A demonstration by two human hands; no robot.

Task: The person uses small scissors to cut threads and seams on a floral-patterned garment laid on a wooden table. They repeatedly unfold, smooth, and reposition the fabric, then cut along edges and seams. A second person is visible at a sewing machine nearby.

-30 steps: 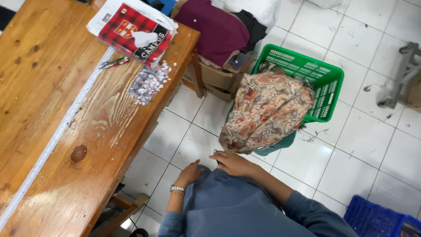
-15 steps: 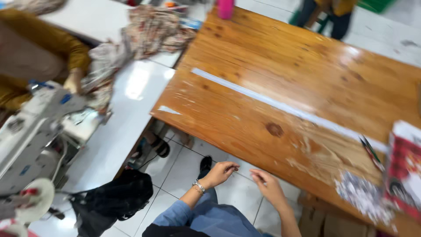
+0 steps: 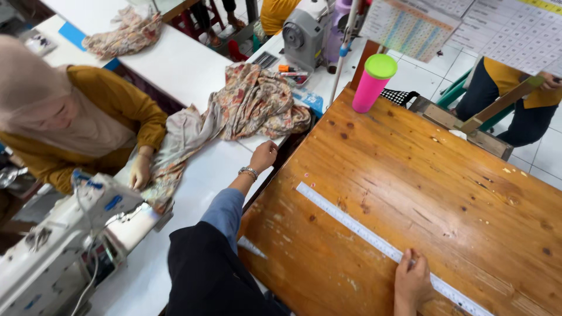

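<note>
My left hand [image 3: 263,155] reaches out over the white table [image 3: 193,175], its fingers curled just short of a heap of floral patterned fabric [image 3: 252,104]; a metal watch sits on the wrist. My right hand [image 3: 412,282] rests flat on the wooden table [image 3: 421,193], pressing on a long white measuring strip [image 3: 351,222] fixed across the tabletop. Neither hand holds anything.
A pink tumbler with a green lid [image 3: 372,83] stands at the wooden table's far corner. A co-worker in a mustard top [image 3: 93,126] sews at a white sewing machine [image 3: 64,246] on the left. Another sewing machine [image 3: 307,32] and more fabric [image 3: 126,32] lie beyond.
The view has swung from the floor and the green basket up to the tables. My hands have risen from my lap: left toward the floral fabric, right onto the measuring strip.
</note>
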